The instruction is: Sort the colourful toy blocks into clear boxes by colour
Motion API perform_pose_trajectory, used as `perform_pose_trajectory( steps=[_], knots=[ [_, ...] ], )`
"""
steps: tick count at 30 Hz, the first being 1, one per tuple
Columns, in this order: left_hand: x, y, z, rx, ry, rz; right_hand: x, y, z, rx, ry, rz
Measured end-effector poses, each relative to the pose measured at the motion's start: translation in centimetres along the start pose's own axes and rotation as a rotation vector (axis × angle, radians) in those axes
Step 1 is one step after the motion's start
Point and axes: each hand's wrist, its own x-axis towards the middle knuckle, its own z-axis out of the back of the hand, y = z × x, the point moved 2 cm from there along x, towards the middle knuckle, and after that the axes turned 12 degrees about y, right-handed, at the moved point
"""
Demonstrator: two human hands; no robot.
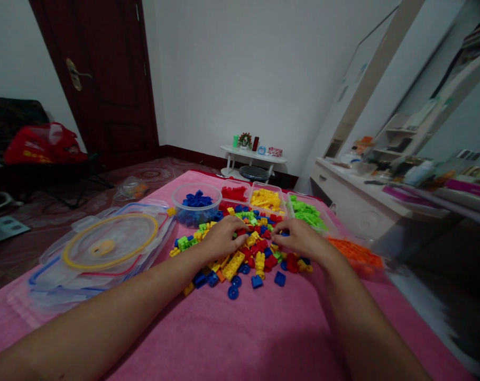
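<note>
A heap of small plastic building blocks (251, 253) in red, yellow, blue and green lies on a pink cloth (256, 328). My left hand (223, 237) rests on the left side of the heap with fingers curled down into the pieces. My right hand (297, 237) lies on the right side, its fingers bent and pinched among the blocks. What either hand holds is hidden by the fingers. Behind the heap stand a round tub of blue blocks (197, 201), a box of red blocks (234, 192), a box of yellow blocks (267, 199) and a box of green blocks (308, 211).
A box of orange blocks (356, 253) sits at the right edge of the cloth. Several clear lids (105, 246) are stacked at the left. A white dresser (354, 201) stands to the right, a small white table (252, 156) by the far wall, and a dark door (105, 79) at the back left.
</note>
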Motion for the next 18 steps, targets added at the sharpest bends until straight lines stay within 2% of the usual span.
perform_pose_trajectory(
  steps=[2, 4, 10, 18],
  knots=[
    [0.0, 0.0, 0.0, 0.0, 0.0, -0.007, -0.3, 0.5, -0.2, -0.064, 0.081, -0.044],
    [0.0, 0.0, -0.1, -0.001, -0.003, -0.011, -0.2, 1.0, -0.8, -0.152, 0.109, -0.128],
    [0.0, 0.0, 0.0, 0.002, -0.005, -0.007, 0.8, 2.3, -2.7, -0.24, 0.076, -0.206],
    [0.0, -0.1, 0.0, 0.002, -0.002, -0.009, 0.8, 2.0, -2.7, -0.226, 0.11, -0.287]
  ],
)
